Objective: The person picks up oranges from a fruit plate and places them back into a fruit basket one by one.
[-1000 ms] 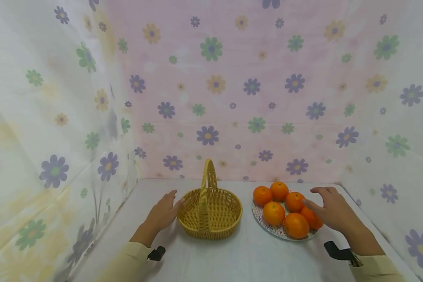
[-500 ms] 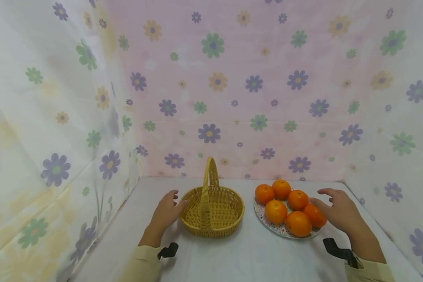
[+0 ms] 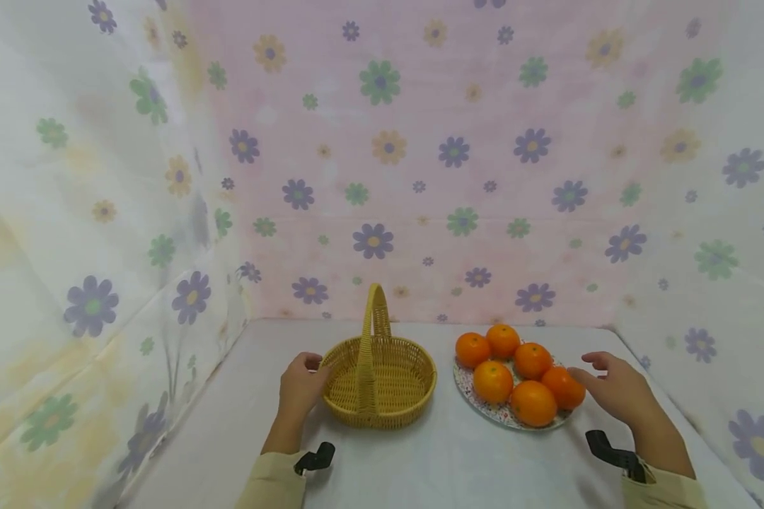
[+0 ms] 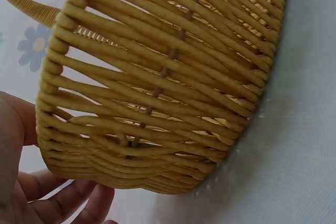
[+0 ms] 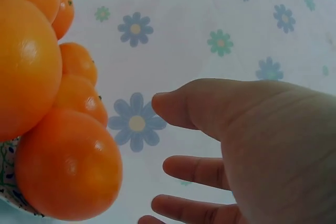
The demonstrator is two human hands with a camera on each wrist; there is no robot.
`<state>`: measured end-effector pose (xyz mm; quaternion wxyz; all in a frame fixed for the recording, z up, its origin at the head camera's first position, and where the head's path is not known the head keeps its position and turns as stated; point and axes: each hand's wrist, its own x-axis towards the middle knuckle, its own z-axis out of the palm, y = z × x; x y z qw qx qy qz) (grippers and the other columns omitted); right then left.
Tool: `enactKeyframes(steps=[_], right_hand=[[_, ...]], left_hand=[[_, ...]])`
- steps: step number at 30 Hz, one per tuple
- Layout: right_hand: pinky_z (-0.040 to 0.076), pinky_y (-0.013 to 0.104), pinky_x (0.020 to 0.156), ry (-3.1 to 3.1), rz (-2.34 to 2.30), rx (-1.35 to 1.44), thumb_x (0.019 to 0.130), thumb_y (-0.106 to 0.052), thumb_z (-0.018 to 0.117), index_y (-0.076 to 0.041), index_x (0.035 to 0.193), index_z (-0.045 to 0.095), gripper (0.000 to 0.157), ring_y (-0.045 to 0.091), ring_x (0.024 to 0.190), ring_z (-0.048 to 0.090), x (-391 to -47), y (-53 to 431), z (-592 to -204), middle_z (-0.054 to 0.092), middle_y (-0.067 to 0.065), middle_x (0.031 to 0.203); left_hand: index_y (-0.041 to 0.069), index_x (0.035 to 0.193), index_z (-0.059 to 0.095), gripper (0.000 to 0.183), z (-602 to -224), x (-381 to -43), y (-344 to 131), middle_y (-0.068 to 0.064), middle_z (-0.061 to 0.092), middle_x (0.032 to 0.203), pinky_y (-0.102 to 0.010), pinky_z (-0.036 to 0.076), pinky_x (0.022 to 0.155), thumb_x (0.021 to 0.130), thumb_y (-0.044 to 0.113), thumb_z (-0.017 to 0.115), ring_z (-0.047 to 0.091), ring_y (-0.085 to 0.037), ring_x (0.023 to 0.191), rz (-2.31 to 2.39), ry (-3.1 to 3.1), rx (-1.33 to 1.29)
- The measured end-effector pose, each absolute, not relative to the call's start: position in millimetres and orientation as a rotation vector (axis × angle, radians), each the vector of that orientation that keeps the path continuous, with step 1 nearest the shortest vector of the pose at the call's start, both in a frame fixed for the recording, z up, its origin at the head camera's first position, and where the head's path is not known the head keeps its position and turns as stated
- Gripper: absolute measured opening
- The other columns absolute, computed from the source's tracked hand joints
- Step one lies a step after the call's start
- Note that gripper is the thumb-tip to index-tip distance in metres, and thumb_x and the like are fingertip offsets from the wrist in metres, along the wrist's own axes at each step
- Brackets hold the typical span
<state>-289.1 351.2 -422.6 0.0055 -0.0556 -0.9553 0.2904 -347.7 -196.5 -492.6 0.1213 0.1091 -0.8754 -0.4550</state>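
A woven yellow basket (image 3: 388, 385) with an upright handle (image 3: 374, 318) stands on the white table, and nothing shows inside it. My left hand (image 3: 302, 385) is at its left side, thumb and fingers curled round the wall near the rim. In the left wrist view the basket (image 4: 168, 87) fills the frame, with my fingers (image 4: 68, 200) below it. Several oranges (image 3: 522, 375) are heaped on a patterned plate (image 3: 484, 408) to the basket's right. My right hand (image 3: 614, 389) hovers beside the rightmost orange (image 3: 563, 387), fingers spread, holding nothing. The right wrist view shows its thumb (image 5: 178, 106) apart from the oranges (image 5: 63, 166).
Floral cloth walls close in the table (image 3: 420, 466) on the left, back and right. Black wrist mounts (image 3: 315, 458) (image 3: 611, 452) sit at both cuffs near the front edge. A bare strip of table lies between basket and plate.
My left hand went from lying flat against the basket to curling at its rim. My right hand drew back from above the oranges to the plate's right side.
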Motion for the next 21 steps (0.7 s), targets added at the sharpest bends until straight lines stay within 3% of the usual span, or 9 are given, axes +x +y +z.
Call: enactKeyframes(steps=[14, 21], right_hand=[[0.052, 0.064, 0.091, -3.090, 1.006, -0.138, 0.092, -0.051, 0.071, 0.004, 0.146, 0.045, 0.081, 0.053, 0.120, 0.053, -299, 357, -445, 0.049, 0.039, 0.142], [0.053, 0.064, 0.090, -3.101, 1.037, -0.145, 0.084, -0.046, 0.080, 0.003, 0.148, 0.043, 0.089, 0.052, 0.119, 0.054, -305, 357, -453, 0.047, 0.039, 0.143]], left_hand=[[0.005, 0.116, 0.068, 0.034, -512, -345, -196, -0.016, 0.069, 0.117, -0.040, 0.055, 0.084, 0.091, 0.029, 0.067, 0.064, -0.029, 0.104, -1.436, -2.474, 0.394], [0.005, 0.114, 0.070, 0.035, -513, -348, -201, -0.016, 0.070, 0.118, -0.046, 0.053, 0.092, 0.089, 0.029, 0.068, 0.064, -0.031, 0.108, -1.473, -2.453, 0.390]])
